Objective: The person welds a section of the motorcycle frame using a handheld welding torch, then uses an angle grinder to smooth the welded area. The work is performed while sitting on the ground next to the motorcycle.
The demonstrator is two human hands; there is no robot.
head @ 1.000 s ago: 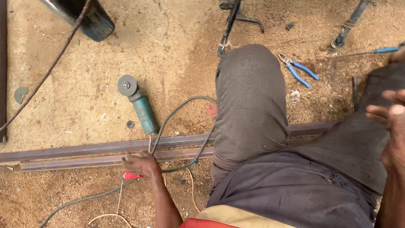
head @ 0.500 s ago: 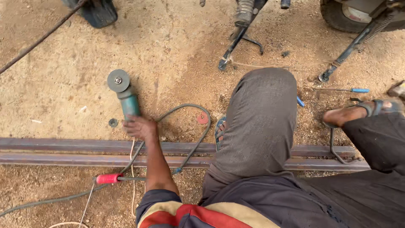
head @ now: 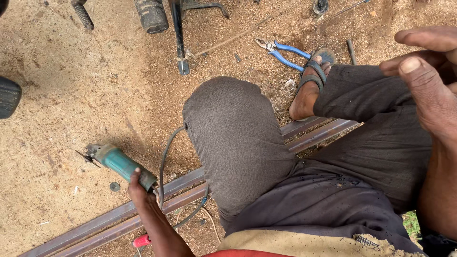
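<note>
- Teal angle grinder (head: 114,161) lies on sandy ground, left hand (head: 139,186) gripping its rear end.
- Right hand (head: 428,81) hangs loose, fingers empty, above the knee.
- Blue pliers (head: 281,49) lie well apart.

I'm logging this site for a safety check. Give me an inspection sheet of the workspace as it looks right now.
Surface: bare sandy ground, damp patches.
Job's things: teal angle grinder, disc at its far end; long steel bars lying side by side under the knee.
Clutter: blue-handled pliers, small washer, red-handled tool.
Hands: left hand grips the grinder's rear; right hand raised, empty.
Cables: grey grinder cord loops over the bars.
Surroundings: motorcycle stand and tyre; sandalled foot near the bars.
</note>
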